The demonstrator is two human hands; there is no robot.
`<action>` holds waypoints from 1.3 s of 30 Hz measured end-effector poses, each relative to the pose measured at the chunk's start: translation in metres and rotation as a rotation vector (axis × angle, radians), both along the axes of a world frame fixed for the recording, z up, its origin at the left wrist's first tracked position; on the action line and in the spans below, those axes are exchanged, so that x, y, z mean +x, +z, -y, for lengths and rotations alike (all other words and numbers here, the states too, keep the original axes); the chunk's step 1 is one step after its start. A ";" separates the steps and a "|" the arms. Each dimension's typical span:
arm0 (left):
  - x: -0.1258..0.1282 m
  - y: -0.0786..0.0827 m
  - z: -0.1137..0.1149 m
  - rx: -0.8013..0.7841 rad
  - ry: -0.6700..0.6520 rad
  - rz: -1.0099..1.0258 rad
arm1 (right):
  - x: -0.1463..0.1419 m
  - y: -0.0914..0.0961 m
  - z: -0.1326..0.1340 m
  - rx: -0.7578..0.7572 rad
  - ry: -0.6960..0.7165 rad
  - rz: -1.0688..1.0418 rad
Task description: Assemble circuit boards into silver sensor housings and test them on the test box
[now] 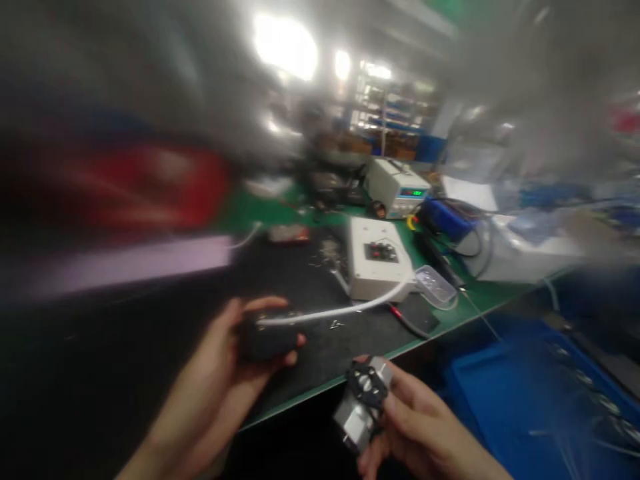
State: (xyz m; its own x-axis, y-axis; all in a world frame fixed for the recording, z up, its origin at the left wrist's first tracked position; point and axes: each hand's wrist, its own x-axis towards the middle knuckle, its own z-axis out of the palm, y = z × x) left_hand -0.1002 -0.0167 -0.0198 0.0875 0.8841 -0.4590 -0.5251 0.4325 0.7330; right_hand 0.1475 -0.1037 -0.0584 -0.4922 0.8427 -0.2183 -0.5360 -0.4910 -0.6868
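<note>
My left hand (227,363) is closed around a small black block-shaped part (267,340) above the dark mat. A white cable (345,310) runs from that part toward a white box. My right hand (415,427) grips a small silver metal motor-like part with a black round end cap (364,400), held off the front edge of the bench. The whole picture is smeared by motion.
A white box (377,267) with a black panel lies on the green bench (480,300). Behind it stand a power supply with a green display (400,187) and a blue device (445,217). A clear plastic tray (435,287) sits beside the box. A blue bin (530,400) is at lower right.
</note>
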 end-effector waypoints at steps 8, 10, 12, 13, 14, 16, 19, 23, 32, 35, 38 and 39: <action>0.009 -0.010 0.007 0.104 0.026 0.094 | -0.017 0.024 -0.037 0.101 -0.183 0.632; 0.011 -0.011 0.010 0.096 0.044 0.079 | -0.024 0.032 -0.044 0.159 -0.215 0.757; 0.013 -0.013 0.013 0.086 0.060 0.056 | -0.032 0.038 -0.050 0.227 -0.217 0.850; 0.014 -0.014 0.013 0.086 0.063 0.047 | -0.035 0.040 -0.052 0.251 -0.230 0.887; 0.015 -0.015 0.013 0.093 0.071 0.032 | -0.039 0.040 -0.054 0.268 -0.257 0.914; 0.017 -0.017 0.013 0.120 0.097 -0.024 | -0.044 0.038 -0.056 0.299 -0.316 0.934; 0.017 -0.021 0.012 0.190 0.122 -0.164 | -0.049 0.033 -0.057 0.318 -0.353 0.922; 0.014 -0.023 0.012 0.309 0.111 -0.345 | -0.052 0.030 -0.060 0.309 -0.322 0.911; 0.011 -0.020 0.018 0.526 0.092 -0.601 | -0.051 0.020 -0.068 0.393 -0.297 0.906; 0.010 -0.022 0.018 0.547 0.089 -0.628 | -0.050 0.020 -0.068 0.436 -0.284 0.907; 0.009 -0.023 0.018 0.573 0.097 -0.660 | -0.050 0.025 -0.065 0.439 -0.250 0.940; 0.008 -0.023 0.018 0.583 0.092 -0.671 | -0.051 0.026 -0.063 0.440 -0.248 0.942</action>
